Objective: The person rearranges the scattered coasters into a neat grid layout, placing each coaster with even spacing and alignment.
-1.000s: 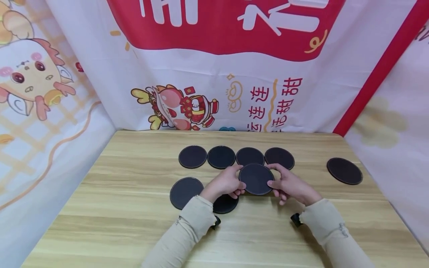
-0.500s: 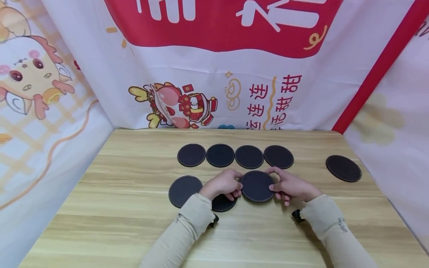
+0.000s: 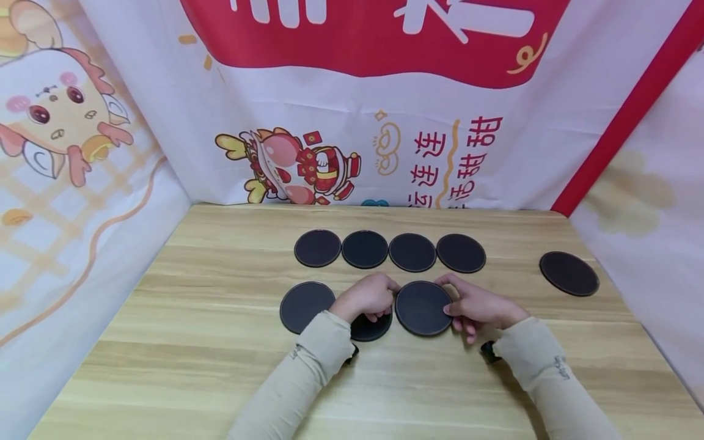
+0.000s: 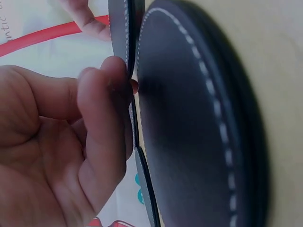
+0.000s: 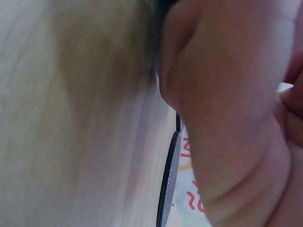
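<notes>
A round black coaster (image 3: 423, 308) with a stitched rim lies near the middle of the table, between my two hands. My right hand (image 3: 477, 305) pinches its right side, the thumb over the top edge and a finger at the far rim. Beside its left rim is my left hand (image 3: 368, 296), fingers loosely curled; its thumb looks off the coaster in the left wrist view. Below that hand lies a second coaster (image 3: 371, 329), partly covered, which fills much of the left wrist view. Another coaster (image 3: 307, 305) sits left of it, partly behind the sleeve.
Behind the hands, several matching coasters (image 3: 365, 249) form a row, edge to edge. One more coaster (image 3: 569, 273) lies apart at the far right. The wooden table (image 3: 181, 342) is bounded by printed cloth hangings (image 3: 357, 122) at the back and sides.
The middle coaster has come down and toward me, from over the back row onto the table beside the second coaster. My left thumb has come off its edge; the right hand still pinches it.
</notes>
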{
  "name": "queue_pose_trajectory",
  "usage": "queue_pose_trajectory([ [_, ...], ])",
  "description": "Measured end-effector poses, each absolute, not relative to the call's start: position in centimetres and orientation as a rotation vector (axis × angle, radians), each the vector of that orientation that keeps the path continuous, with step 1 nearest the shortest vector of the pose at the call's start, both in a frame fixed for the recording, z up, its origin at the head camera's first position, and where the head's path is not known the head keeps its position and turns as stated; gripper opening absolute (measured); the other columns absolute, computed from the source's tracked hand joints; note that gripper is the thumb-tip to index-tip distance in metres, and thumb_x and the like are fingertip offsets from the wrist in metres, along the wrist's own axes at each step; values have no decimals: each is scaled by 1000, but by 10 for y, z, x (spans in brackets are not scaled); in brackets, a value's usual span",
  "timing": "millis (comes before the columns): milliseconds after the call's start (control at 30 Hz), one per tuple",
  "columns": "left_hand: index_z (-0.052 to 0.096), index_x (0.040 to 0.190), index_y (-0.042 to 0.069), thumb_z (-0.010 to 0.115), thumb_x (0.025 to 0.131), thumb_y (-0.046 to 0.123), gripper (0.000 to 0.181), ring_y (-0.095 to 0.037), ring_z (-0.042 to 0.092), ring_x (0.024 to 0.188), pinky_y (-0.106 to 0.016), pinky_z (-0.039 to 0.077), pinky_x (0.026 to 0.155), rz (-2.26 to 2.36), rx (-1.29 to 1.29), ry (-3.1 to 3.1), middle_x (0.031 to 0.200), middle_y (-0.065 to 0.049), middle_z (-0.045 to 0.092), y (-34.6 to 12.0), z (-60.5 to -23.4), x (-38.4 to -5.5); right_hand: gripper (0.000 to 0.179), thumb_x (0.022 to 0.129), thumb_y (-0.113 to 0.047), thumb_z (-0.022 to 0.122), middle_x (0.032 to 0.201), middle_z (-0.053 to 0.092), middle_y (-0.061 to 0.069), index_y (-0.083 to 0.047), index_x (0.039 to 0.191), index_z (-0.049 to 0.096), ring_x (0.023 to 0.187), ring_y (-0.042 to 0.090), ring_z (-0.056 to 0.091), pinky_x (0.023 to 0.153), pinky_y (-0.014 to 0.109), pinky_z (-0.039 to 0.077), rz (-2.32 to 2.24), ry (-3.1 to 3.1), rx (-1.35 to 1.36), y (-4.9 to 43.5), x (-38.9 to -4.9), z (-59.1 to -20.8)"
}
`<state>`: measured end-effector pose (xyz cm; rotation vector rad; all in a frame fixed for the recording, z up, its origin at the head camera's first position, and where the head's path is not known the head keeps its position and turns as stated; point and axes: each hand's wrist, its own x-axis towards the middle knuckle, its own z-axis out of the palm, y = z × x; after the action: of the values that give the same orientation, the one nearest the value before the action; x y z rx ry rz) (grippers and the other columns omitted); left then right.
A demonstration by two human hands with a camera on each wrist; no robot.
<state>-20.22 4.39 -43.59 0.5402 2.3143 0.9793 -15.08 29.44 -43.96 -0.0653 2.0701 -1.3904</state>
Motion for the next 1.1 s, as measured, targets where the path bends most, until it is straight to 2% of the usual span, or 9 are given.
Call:
queue_pose_trajectory([
  [267, 69, 132, 9, 48, 98, 1, 40, -13, 51, 45, -24, 48, 42, 887, 585, 2389, 54, -4, 59, 48, -436, -203, 57, 101, -3, 51, 65, 62, 21, -22, 149, 25, 38, 17, 43, 37, 31, 48, -1292, 2115, -10, 292, -147, -440],
  [767, 67, 134, 11, 52, 103, 13, 34, -16, 59, 53, -26, 49, 47, 770, 650, 2426, 60, -1, 64, 54, -433, -204, 57, 100, -1, 45, 66, 64, 24, -23, 150, 30, 37, 18, 47, 39, 33, 50, -1295, 2101, 28, 294, -145, -439],
  [933, 64, 136, 9, 52, 104, 14, 34, -15, 58, 54, -26, 48, 48, 809, 685, 2395, 64, -2, 65, 52, -430, -207, 62, 97, -1, 45, 69, 63, 22, -20, 153, 27, 39, 18, 47, 41, 34, 51, -1321, 2159, 23, 306, -149, -431],
  [1100, 62, 137, 5, 53, 105, 14, 34, -16, 51, 50, -26, 45, 47, 1032, 680, 2264, 67, -6, 63, 52, -417, -205, 51, 99, -6, 47, 73, 59, 15, -2, 148, 34, 49, 21, 53, 48, 37, 53, -1355, 2345, 76, 352, -152, -419],
])
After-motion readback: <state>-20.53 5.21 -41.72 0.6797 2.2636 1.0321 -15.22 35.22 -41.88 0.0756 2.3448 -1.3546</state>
